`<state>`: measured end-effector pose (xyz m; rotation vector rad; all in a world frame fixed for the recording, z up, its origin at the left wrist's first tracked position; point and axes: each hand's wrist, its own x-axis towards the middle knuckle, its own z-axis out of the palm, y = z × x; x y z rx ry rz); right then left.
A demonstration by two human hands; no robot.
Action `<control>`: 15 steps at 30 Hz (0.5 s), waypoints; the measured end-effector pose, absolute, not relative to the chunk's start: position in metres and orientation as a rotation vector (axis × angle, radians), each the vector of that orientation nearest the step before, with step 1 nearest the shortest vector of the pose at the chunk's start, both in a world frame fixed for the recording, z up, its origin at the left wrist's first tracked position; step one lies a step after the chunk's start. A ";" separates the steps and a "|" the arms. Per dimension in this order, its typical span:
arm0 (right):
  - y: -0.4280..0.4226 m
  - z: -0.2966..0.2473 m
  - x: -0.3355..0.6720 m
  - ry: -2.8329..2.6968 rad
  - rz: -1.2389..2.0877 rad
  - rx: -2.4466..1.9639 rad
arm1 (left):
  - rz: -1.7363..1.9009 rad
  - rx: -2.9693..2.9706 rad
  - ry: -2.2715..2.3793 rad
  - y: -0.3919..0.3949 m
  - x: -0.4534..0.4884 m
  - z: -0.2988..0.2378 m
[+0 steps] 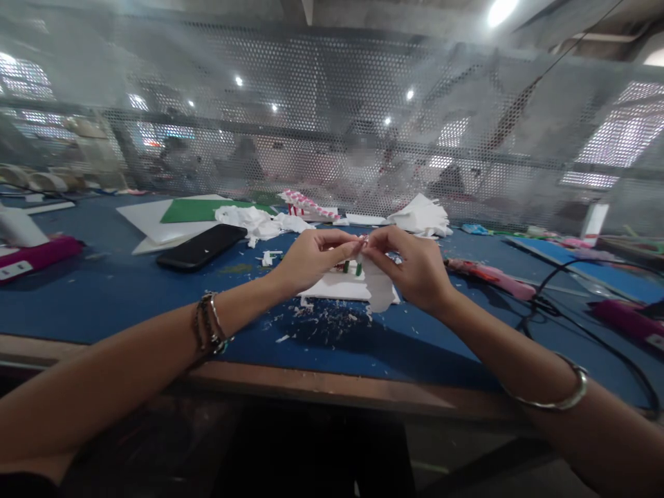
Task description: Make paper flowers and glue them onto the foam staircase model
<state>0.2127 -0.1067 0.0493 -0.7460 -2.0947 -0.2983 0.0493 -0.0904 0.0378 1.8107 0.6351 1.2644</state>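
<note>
My left hand (317, 257) and my right hand (412, 266) meet over a small white board (335, 287) on the blue tabletop. Thumb and forefinger of my right hand pinch a thin white sheet (381, 289), which hangs down past the board's right front edge. My left fingertips are pressed together close beside it, on something too small to make out. Short green posts (359, 268) stand on the board under my fingers. Tiny pinkish bits show at the fingertips, and the hands hide much of what is behind them.
White scraps (332, 319) litter the blue table (218, 328). Left lie a black phone (203, 247), a green sheet (189, 210) and crumpled white paper (252, 220). A pink-dotted model piece (308, 205) sits behind. Right are a pink glue gun (492, 278) and black cable (596, 339). Perforated metal screen (332, 104) behind.
</note>
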 end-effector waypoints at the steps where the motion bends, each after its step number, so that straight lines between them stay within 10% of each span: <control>1: -0.107 0.049 0.213 -2.085 -0.315 -0.743 | 1.268 1.832 0.624 -0.091 0.049 0.038; 15: -0.109 0.051 0.211 -1.978 -0.010 -0.652 | 1.280 1.712 0.453 -0.091 0.049 0.039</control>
